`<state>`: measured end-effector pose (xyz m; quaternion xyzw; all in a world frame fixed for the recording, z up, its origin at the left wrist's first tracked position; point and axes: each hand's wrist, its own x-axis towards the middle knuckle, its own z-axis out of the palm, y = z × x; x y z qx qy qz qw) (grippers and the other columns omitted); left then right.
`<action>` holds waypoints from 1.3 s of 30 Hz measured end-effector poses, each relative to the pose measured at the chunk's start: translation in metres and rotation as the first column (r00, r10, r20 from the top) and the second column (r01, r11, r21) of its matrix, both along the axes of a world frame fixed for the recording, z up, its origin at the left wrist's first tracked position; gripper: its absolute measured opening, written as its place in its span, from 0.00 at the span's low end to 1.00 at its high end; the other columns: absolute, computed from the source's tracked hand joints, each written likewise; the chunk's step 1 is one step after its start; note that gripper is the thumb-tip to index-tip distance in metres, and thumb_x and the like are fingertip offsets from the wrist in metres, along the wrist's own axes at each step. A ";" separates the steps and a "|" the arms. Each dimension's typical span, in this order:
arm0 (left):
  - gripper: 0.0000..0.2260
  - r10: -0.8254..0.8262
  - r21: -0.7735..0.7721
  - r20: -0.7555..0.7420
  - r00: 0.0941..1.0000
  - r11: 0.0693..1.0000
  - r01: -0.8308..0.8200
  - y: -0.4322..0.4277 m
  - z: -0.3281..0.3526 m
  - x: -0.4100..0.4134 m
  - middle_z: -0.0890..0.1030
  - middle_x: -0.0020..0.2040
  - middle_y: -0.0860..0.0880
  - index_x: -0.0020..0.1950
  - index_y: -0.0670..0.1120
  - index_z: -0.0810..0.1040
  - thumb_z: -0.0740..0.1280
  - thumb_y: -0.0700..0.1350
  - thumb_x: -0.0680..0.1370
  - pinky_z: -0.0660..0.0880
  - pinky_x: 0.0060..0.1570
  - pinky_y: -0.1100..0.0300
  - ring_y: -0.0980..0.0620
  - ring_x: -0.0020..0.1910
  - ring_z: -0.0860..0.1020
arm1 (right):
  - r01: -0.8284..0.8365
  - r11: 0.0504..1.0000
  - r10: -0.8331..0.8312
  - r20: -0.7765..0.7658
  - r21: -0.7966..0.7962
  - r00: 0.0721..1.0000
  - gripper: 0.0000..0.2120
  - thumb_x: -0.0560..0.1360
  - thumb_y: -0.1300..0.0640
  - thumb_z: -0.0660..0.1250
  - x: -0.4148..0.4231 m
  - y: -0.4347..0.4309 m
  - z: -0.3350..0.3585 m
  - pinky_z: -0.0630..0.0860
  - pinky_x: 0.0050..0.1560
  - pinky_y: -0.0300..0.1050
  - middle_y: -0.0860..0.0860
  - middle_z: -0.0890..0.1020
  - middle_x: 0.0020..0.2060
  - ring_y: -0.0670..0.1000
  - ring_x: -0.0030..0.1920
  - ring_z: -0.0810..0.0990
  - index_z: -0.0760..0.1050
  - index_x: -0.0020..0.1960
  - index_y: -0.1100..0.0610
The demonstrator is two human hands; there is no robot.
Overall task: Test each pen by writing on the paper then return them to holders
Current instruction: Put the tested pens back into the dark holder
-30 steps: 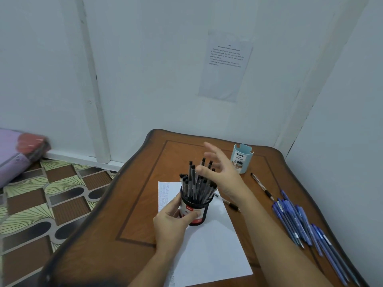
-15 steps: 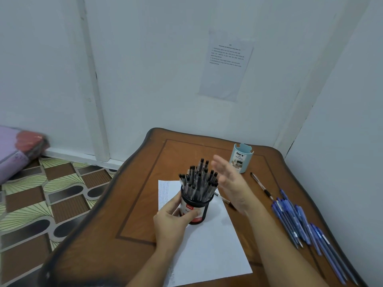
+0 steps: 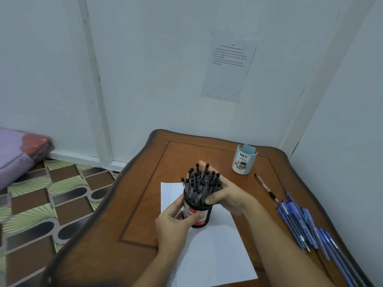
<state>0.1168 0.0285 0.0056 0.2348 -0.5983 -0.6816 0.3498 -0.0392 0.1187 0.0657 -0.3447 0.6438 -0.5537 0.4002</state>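
Two holders share the brown wooden table (image 3: 145, 204): at centre frame, on one white paper sheet (image 3: 211, 251), the left hand (image 3: 176, 222) clasps the black cylindrical holder (image 3: 200, 214) steady while the right hand (image 3: 232, 197) curls round its black-capped pens (image 3: 199, 181), too crowded to count, probably bunching them. Upper right, the pale blue holder (image 3: 244, 160); right, one black pen (image 3: 266, 188), roughly a dozen blue pens (image 3: 298, 222).
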 end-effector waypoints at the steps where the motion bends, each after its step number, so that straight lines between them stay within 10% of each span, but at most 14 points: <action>1: 0.30 -0.001 0.000 0.003 1.000 1.000 0.001 0.000 0.000 0.000 0.84 0.51 0.62 0.59 0.52 0.81 0.80 0.32 0.62 0.76 0.48 0.71 0.64 0.52 0.81 | 0.022 0.999 -0.018 0.080 -0.045 0.997 0.51 0.61 0.72 0.73 0.000 0.003 -0.005 0.74 0.65 0.60 0.55 0.78 0.65 0.59 0.63 0.79 0.59 0.76 0.41; 7: 0.28 -0.028 0.004 -0.024 0.999 1.000 0.028 0.000 0.000 0.001 0.84 0.52 0.58 0.61 0.50 0.81 0.80 0.35 0.64 0.77 0.52 0.67 0.60 0.54 0.82 | 0.156 0.987 -0.160 -0.094 -0.047 0.983 0.52 0.50 0.36 0.84 0.033 0.009 -0.030 0.75 0.64 0.43 0.45 0.82 0.61 0.46 0.63 0.79 0.68 0.69 0.48; 12: 0.27 -0.043 -0.001 -0.012 0.999 0.999 0.043 0.001 0.000 0.003 0.85 0.52 0.57 0.61 0.50 0.82 0.79 0.33 0.65 0.77 0.51 0.67 0.59 0.54 0.82 | 0.250 0.966 -0.257 -0.211 -0.061 0.943 0.34 0.61 0.58 0.85 0.032 -0.009 -0.022 0.77 0.61 0.48 0.45 0.85 0.53 0.45 0.56 0.84 0.74 0.62 0.49; 20: 0.30 -0.072 0.019 -0.012 0.997 0.997 0.072 -0.006 -0.003 0.002 0.84 0.55 0.55 0.63 0.45 0.80 0.79 0.31 0.63 0.77 0.56 0.63 0.57 0.58 0.81 | -0.097 0.993 0.096 0.009 0.066 0.995 0.32 0.61 0.60 0.76 -0.007 0.006 -0.007 0.70 0.67 0.67 0.62 0.81 0.57 0.61 0.59 0.80 0.75 0.64 0.59; 26: 0.29 -0.094 0.023 -0.025 0.995 0.995 0.094 -0.003 0.001 0.003 0.84 0.55 0.53 0.63 0.47 0.81 0.79 0.33 0.64 0.76 0.59 0.55 0.55 0.57 0.81 | 0.286 0.940 -0.310 -0.112 -0.188 0.944 0.48 0.56 0.37 0.83 0.040 0.018 -0.029 0.76 0.63 0.49 0.45 0.80 0.63 0.48 0.66 0.77 0.69 0.72 0.46; 32: 0.27 -0.084 0.019 -0.041 0.996 0.996 0.085 0.000 0.003 0.005 0.85 0.53 0.54 0.61 0.48 0.81 0.80 0.40 0.63 0.77 0.52 0.66 0.56 0.56 0.82 | 0.456 0.849 -0.518 -0.251 -0.267 0.817 0.40 0.65 0.51 0.82 0.067 -0.006 -0.035 0.75 0.59 0.34 0.38 0.79 0.61 0.37 0.61 0.77 0.67 0.71 0.43; 35: 0.28 -0.075 0.034 -0.023 0.997 0.997 0.076 -0.003 -0.001 0.002 0.84 0.55 0.53 0.63 0.46 0.81 0.78 0.32 0.65 0.77 0.59 0.57 0.55 0.58 0.81 | 0.374 0.897 -0.423 -0.214 -0.235 0.880 0.28 0.67 0.57 0.81 0.044 -0.005 -0.027 0.78 0.60 0.48 0.46 0.84 0.56 0.47 0.58 0.82 0.75 0.63 0.46; 39: 0.26 -0.037 0.015 -0.006 0.999 0.999 0.037 -0.004 -0.002 0.001 0.84 0.56 0.56 0.62 0.49 0.81 0.78 0.32 0.66 0.75 0.63 0.53 0.58 0.59 0.80 | 0.051 0.998 -0.059 -0.215 -0.045 0.975 0.39 0.61 0.56 0.81 0.008 0.003 0.000 0.78 0.59 0.49 0.45 0.81 0.61 0.50 0.63 0.79 0.71 0.68 0.39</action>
